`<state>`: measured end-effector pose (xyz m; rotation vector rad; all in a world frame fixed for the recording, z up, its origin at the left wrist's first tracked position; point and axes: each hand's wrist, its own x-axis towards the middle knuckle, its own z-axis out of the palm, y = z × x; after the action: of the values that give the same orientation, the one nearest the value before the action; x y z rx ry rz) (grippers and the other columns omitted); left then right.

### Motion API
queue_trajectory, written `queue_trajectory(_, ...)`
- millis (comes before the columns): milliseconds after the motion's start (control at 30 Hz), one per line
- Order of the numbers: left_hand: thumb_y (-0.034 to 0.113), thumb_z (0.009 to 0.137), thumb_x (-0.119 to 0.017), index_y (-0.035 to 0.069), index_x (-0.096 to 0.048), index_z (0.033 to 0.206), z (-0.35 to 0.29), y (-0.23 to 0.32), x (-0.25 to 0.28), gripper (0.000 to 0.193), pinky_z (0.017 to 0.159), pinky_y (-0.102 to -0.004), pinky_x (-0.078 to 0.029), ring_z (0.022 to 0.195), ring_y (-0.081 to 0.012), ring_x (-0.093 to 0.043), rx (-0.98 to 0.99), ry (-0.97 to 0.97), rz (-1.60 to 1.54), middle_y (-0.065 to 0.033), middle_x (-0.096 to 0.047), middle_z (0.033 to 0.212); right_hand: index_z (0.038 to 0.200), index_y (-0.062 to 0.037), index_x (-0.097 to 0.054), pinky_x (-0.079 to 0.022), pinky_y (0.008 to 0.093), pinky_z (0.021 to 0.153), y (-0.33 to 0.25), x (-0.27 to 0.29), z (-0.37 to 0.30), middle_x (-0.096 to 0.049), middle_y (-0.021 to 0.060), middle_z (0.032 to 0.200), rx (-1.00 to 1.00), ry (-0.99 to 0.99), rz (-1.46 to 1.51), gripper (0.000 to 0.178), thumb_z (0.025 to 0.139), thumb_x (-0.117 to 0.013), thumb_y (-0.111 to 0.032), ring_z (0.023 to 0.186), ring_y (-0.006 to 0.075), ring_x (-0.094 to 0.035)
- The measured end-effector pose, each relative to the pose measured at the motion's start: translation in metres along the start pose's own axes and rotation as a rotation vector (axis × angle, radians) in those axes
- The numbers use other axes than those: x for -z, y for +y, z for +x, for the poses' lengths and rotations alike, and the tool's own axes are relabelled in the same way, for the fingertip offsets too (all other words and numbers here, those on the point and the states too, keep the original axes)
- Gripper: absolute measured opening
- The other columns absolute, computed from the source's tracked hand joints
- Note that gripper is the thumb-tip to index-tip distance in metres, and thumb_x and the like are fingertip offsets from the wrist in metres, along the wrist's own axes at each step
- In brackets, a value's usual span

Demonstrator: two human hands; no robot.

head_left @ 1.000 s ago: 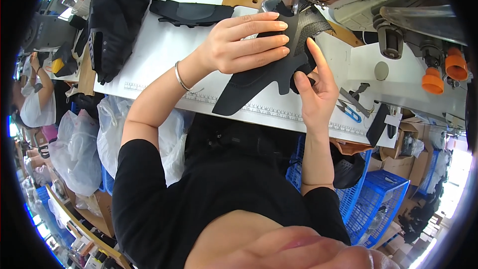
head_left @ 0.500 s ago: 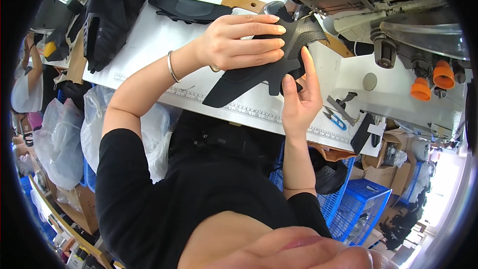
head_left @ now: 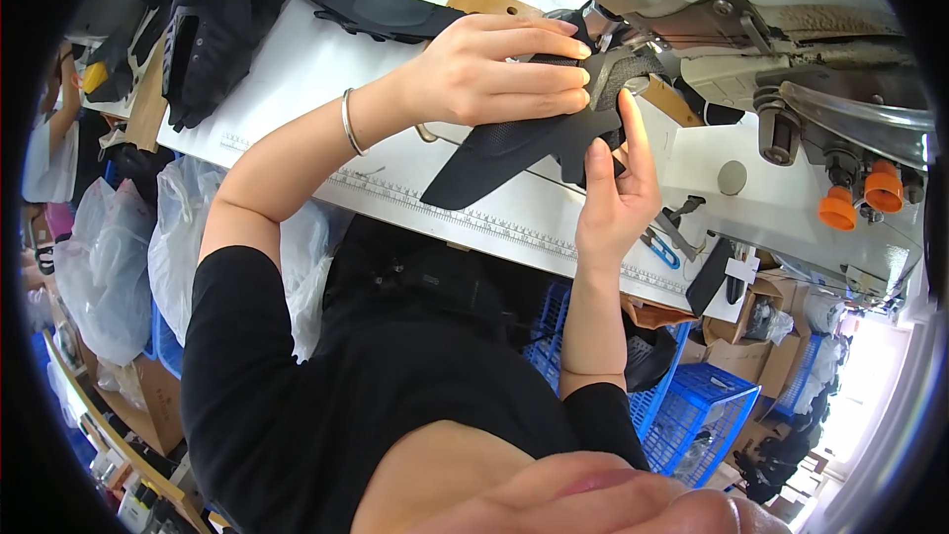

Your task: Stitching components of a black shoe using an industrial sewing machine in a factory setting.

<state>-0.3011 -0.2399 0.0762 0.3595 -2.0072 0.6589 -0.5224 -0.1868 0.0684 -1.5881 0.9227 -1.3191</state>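
My left hand (head_left: pixel 514 71), a metal bangle at its wrist, lies over a black fabric piece (head_left: pixel 494 160) with its fingers stretched together and pressing on top; the thumb is hidden. The piece has a notched outline and a mesh area (head_left: pixel 629 67) at its far right end, beneath the sewing machine's working end (head_left: pixel 618 35). From the near right, my right hand (head_left: pixel 621 178) holds the piece's edge between thumb and fingers, the index finger pointing up along the mesh. Exactly where needle and fabric meet cannot be made out.
The machine body (head_left: pixel 682 0) overhangs the far right. A long black padded piece (head_left: pixel 381 8) and a black pile (head_left: pixel 222 20) lie to the left. Blue thread snips (head_left: pixel 660 249) lie on the white table (head_left: pixel 376 163) at right. Plastic bags (head_left: pixel 104 257) and blue crates (head_left: pixel 707 405) stand below.
Both hands and the black fabric piece have shifted slightly right along the table. The view has tilted a little as well. Both hands keep their hold.
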Motion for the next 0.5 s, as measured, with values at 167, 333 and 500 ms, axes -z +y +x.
queue_trajectory(167, 0.014, 0.072, -0.072, 0.009, -0.075, 0.095, 0.003, -0.006, -0.004, 0.023, 0.090, -0.0348, -0.064, 0.101, -0.0226, -0.070, 0.011, 0.013, 0.056, -0.0003, -0.069, 0.102, 0.150, 0.0026, -0.049, -0.041, 0.0156, 0.073, -0.004, 0.001, 0.011, -0.066, -0.0004, 0.101, 0.021, 0.002, -0.001, 0.051, 0.102, -0.061, -0.006, 0.081, 0.0006, -0.054)
queue_trajectory(333, 0.012, 0.073, -0.074, 0.004, -0.077, 0.092, 0.007, -0.009, 0.001, 0.021, 0.092, -0.0431, -0.064, 0.100, -0.0274, -0.073, 0.030, -0.038, 0.027, -0.0047, -0.072, 0.101, 0.151, 0.0042, -0.047, -0.044, 0.0178, 0.072, -0.011, -0.002, 0.018, -0.065, 0.0030, 0.106, -0.016, -0.014, 0.017, 0.055, 0.100, -0.063, -0.003, 0.082, 0.0031, -0.054)
queue_trajectory(500, 0.013, 0.072, -0.073, 0.005, -0.077, 0.099, 0.006, -0.016, -0.002, 0.029, 0.088, -0.0410, -0.063, 0.099, -0.0268, -0.072, 0.059, -0.028, 0.008, -0.0054, -0.072, 0.101, 0.151, 0.0028, -0.048, -0.043, 0.0177, 0.070, -0.009, 0.000, 0.027, -0.063, -0.0003, 0.097, -0.017, -0.010, 0.025, 0.054, 0.099, -0.063, -0.003, 0.078, 0.0026, -0.053)
